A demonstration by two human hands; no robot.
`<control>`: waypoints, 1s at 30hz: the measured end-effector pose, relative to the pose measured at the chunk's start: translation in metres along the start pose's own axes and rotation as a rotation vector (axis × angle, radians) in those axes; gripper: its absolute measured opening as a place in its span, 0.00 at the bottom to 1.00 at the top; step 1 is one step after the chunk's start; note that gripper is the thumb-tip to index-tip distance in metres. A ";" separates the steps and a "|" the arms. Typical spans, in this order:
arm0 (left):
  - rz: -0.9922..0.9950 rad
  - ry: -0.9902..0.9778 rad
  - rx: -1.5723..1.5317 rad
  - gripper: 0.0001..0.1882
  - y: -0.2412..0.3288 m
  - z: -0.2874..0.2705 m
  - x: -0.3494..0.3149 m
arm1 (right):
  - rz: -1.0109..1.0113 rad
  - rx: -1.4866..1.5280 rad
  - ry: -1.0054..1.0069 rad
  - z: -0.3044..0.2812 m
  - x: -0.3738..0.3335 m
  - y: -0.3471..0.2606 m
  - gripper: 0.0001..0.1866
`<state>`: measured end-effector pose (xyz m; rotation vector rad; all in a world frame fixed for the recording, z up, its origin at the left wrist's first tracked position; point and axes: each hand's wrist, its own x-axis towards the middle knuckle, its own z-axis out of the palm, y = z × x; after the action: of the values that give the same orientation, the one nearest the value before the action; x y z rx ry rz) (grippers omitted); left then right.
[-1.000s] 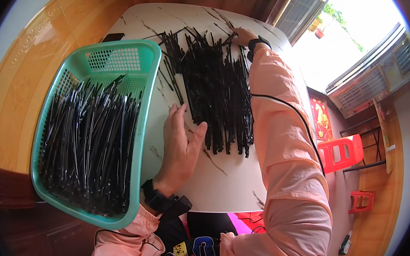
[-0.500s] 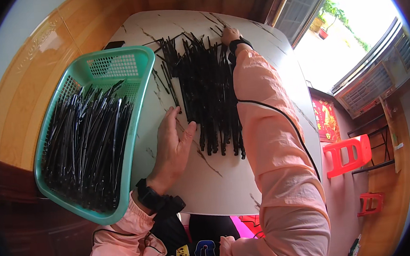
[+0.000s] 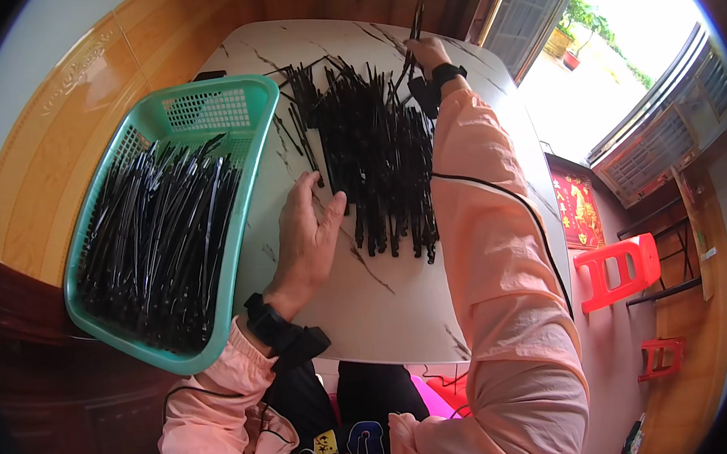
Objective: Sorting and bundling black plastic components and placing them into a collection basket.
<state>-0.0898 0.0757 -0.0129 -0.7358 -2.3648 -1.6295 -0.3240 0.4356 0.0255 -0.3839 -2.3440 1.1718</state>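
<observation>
A broad pile of thin black sticks [image 3: 375,158] lies on the table, most of them running from near to far. At its far right end my right hand [image 3: 429,54] is closed around a few black sticks [image 3: 417,20], which stand up past the fingers toward the far edge. My left hand [image 3: 306,240] rests by the pile's near left side, its fingers stretched out and thumb apart, with nothing in it. Its fingertips are close to the end of a loose stick [image 3: 301,142]; whether they touch is unclear. My right forearm lies along the pile's right side.
A green plastic basket [image 3: 239,271] full of similar black sticks stands left of the pile, at the table's edge. The pale marbled table [image 3: 371,324] has a rounded rim. Red stools [image 3: 619,271] stand on the floor to the right, below an open window.
My right hand has lifted a little and moved right, and the sticks in it now point up. My left hand keeps its pose; the view has shifted slightly.
</observation>
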 end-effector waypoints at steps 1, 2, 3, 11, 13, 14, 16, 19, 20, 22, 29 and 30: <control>-0.001 -0.009 -0.010 0.29 -0.001 0.003 0.002 | 0.007 -0.010 0.006 -0.010 -0.004 -0.005 0.16; 0.013 0.008 -0.004 0.29 -0.004 0.002 0.002 | 0.055 0.072 -0.032 -0.013 -0.011 -0.018 0.15; 0.029 0.028 0.005 0.29 -0.006 -0.001 0.002 | 0.099 0.155 -0.072 -0.015 -0.016 -0.032 0.13; 0.061 0.092 -0.036 0.28 -0.016 0.003 0.008 | -0.727 -0.397 0.088 -0.066 -0.061 -0.076 0.08; 0.052 0.097 -0.059 0.28 -0.018 0.005 0.009 | -0.904 -0.456 0.229 -0.071 -0.072 -0.092 0.08; 0.044 0.096 -0.053 0.28 -0.019 0.005 0.009 | -0.892 -0.409 0.274 -0.072 -0.076 -0.101 0.08; 0.023 0.112 -0.019 0.29 -0.021 -0.005 0.008 | -0.875 -0.289 0.357 -0.063 -0.081 -0.120 0.08; 0.011 0.084 -0.045 0.28 -0.018 0.003 0.009 | -0.632 0.430 -0.112 -0.079 -0.064 -0.113 0.19; 0.000 0.076 -0.042 0.28 -0.019 0.003 0.010 | -0.471 0.794 -0.350 -0.079 -0.058 -0.111 0.27; -0.013 0.066 -0.038 0.29 -0.019 0.004 0.010 | -0.328 0.980 -0.312 -0.078 -0.052 -0.107 0.19; -0.028 0.050 -0.006 0.32 -0.019 0.006 0.010 | 0.106 1.056 -0.296 -0.085 -0.075 -0.097 0.10; -0.017 0.049 0.008 0.32 -0.019 0.005 0.011 | 0.176 0.903 -0.402 -0.085 -0.087 -0.096 0.11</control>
<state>-0.1083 0.0784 -0.0263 -0.6684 -2.3483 -1.6248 -0.2079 0.3964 0.1209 -0.0221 -1.8071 2.3878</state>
